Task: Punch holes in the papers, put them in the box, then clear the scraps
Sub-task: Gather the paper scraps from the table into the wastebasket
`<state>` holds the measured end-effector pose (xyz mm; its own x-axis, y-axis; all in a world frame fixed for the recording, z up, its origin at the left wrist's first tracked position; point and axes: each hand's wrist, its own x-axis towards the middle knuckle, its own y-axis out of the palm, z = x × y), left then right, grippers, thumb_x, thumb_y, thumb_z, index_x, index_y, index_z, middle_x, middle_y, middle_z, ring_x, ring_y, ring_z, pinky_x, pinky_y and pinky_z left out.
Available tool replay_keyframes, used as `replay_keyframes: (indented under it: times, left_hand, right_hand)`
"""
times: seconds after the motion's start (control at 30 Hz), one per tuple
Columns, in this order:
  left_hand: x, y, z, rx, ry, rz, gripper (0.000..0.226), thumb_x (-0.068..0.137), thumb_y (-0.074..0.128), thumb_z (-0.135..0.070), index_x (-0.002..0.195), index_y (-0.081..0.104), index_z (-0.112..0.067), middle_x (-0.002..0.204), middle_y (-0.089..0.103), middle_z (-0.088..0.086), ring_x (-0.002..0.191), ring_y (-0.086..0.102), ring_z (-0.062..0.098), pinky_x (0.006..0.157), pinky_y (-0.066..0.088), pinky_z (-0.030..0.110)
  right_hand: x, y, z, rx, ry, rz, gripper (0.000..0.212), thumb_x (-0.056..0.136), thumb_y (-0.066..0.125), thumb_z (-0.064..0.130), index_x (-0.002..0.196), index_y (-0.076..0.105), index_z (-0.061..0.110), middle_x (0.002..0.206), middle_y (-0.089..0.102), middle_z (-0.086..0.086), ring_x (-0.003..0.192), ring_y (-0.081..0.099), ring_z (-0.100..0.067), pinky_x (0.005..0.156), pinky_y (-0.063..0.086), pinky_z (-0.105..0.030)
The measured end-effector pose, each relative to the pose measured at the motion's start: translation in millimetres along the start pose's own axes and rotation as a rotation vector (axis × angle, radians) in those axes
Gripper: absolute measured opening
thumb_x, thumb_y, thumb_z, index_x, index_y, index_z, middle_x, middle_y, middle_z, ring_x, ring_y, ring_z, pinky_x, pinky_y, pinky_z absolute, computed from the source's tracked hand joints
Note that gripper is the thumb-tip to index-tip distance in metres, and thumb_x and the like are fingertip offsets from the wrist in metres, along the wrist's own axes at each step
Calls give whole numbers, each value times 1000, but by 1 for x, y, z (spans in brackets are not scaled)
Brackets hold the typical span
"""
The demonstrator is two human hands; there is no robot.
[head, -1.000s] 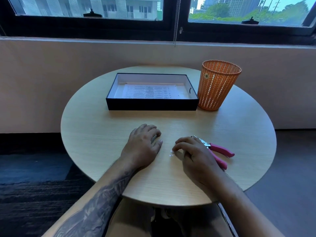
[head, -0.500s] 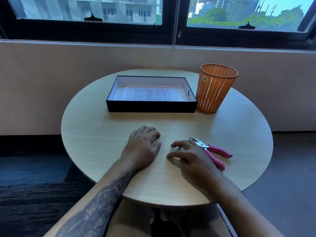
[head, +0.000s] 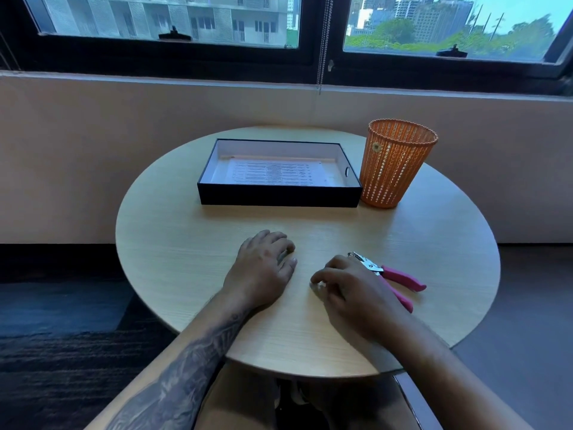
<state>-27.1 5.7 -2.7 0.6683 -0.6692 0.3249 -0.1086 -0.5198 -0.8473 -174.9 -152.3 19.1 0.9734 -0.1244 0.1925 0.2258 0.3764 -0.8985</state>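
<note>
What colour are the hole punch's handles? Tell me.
Pink, on the hole punch, seen in the head view.

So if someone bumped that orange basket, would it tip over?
Probably fairly easily. The basket is tall, narrower at its base than its rim, and its perforated plastic walls suggest it is light. It stands upright beside the box, which might stop a fall leftward.
</note>
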Motion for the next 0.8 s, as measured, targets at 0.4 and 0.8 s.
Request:
replay_keyframes:
  times: [0.4,0.8]
  left_hand:
    - [-1,0,0,-7,-17,14,29,97,51,-40,121,61,-27,139,53,-8,136,36,16,114,22,36]
    - [-1,1,0,-7,-17,7,29,96,51,-41,119,62,-28,139,53,-8,137,36,16,114,22,36]
  right_hand:
    - [5,-9,-8,14,-6,69,23,101,57,28,119,68,36,118,59,18,103,54,1,80,45,-15]
    - [18,3,16,-285,4,-50,21,96,55,31,93,72,20,90,67,0,87,62,-23,70,45,-33]
